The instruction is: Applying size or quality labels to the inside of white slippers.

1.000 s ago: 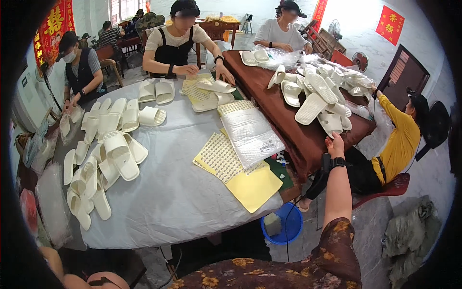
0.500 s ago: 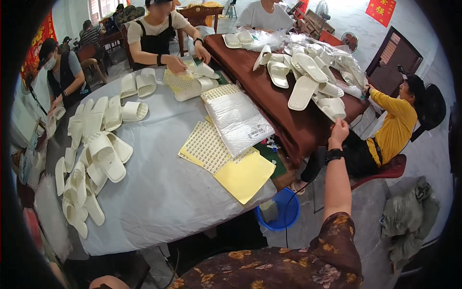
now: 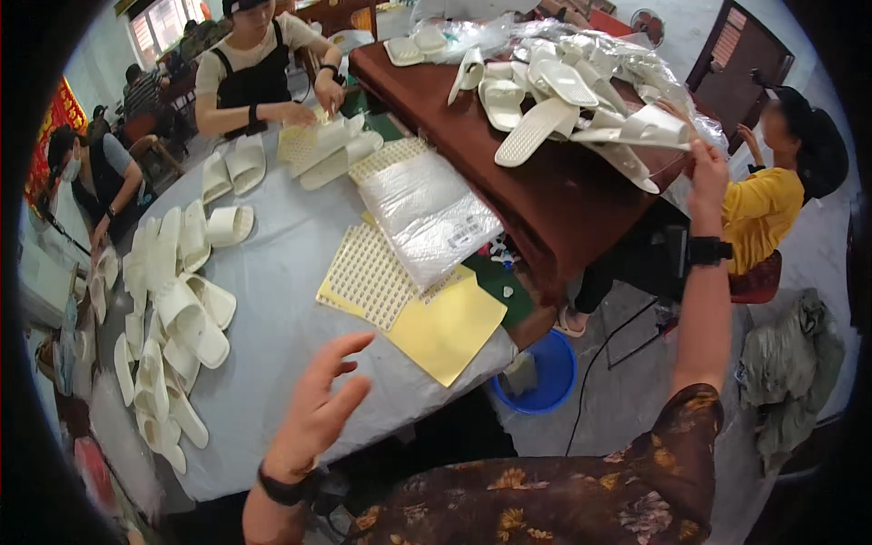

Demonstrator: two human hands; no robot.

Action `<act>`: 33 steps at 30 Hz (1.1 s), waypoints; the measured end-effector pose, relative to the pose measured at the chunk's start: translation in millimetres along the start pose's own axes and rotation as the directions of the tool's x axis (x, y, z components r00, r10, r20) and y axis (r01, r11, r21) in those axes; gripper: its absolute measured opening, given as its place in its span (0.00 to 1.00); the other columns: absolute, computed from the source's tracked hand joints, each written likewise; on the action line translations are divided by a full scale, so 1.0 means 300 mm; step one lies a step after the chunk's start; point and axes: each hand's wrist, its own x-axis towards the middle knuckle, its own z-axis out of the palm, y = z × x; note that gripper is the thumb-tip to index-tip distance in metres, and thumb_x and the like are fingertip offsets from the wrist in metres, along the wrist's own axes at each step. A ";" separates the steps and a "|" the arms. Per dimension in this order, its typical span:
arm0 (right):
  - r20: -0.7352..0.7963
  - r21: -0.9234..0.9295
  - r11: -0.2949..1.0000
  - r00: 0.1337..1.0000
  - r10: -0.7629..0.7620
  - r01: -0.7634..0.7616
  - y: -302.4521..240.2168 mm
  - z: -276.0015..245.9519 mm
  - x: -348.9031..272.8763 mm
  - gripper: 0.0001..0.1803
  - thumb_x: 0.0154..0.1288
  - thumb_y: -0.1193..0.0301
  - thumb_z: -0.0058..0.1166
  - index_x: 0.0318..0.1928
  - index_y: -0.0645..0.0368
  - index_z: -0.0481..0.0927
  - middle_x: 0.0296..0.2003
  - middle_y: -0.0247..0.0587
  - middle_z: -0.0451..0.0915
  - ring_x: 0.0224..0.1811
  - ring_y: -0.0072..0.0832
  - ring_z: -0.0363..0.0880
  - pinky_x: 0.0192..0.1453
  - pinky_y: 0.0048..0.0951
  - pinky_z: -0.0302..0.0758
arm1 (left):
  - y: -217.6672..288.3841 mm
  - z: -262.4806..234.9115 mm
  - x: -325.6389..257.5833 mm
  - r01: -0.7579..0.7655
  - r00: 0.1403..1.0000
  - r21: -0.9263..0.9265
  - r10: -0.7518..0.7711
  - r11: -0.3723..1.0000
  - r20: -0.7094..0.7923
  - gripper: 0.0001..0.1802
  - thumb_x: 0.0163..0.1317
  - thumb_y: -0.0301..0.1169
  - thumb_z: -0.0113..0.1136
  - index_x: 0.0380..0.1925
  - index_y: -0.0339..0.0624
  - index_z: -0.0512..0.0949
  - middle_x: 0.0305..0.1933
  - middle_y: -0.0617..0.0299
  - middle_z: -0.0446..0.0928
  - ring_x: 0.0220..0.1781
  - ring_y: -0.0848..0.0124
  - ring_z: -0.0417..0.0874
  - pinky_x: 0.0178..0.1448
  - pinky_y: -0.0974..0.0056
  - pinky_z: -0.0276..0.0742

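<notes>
My right hand reaches out at the right, its fingers closed on the edge of a white slide sandal. That slipper is raised at the near edge of a heap of similar white slippers on the brown-covered table. Over the front of the grey-covered table, my left hand is lifted with fingers apart and nothing in it. Closest to it lie a sheet of small stickers and a yellow backing sheet.
A silvery padded packet lies beyond the sheets. More slippers are grouped on the left of the grey cover. A blue bucket stands on the floor below. Co-workers are at the far side, left, and right, one in a yellow top.
My left hand has come into view over the table. My right hand has lifted the slipper's near end and shifted right. The person in yellow has drawn an arm back.
</notes>
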 end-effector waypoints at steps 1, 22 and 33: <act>0.009 -0.003 1.000 1.000 -0.020 0.020 -0.009 -0.021 0.025 0.10 0.67 0.66 0.57 0.31 0.59 0.81 0.20 0.26 0.73 0.18 0.16 0.68 0.23 0.19 0.63 | -0.077 0.048 0.016 0.077 0.997 0.108 -0.076 0.991 -0.011 0.28 0.65 0.37 0.60 0.63 0.37 0.69 0.65 0.50 0.71 0.68 0.56 0.69 0.68 0.57 0.65; 0.293 0.347 0.934 0.956 -0.016 -0.091 -0.488 -0.017 -0.217 0.10 0.66 0.69 0.60 0.44 0.60 0.82 0.29 0.29 0.77 0.29 0.16 0.74 0.34 0.17 0.70 | -0.416 0.236 0.003 -0.157 0.964 0.686 0.260 0.710 -0.048 0.34 0.61 0.47 0.62 0.63 0.42 0.71 0.68 0.44 0.66 0.70 0.46 0.63 0.72 0.46 0.56; 0.772 0.498 0.786 0.600 -0.209 -0.367 -0.697 0.326 -0.597 0.10 0.68 0.69 0.54 0.43 0.62 0.78 0.31 0.34 0.78 0.24 0.19 0.72 0.27 0.19 0.69 | -0.360 -0.085 -0.151 -0.050 0.936 -0.869 -0.279 0.493 -0.213 0.36 0.72 0.56 0.44 0.68 0.42 0.62 0.68 0.49 0.66 0.65 0.57 0.72 0.65 0.54 0.73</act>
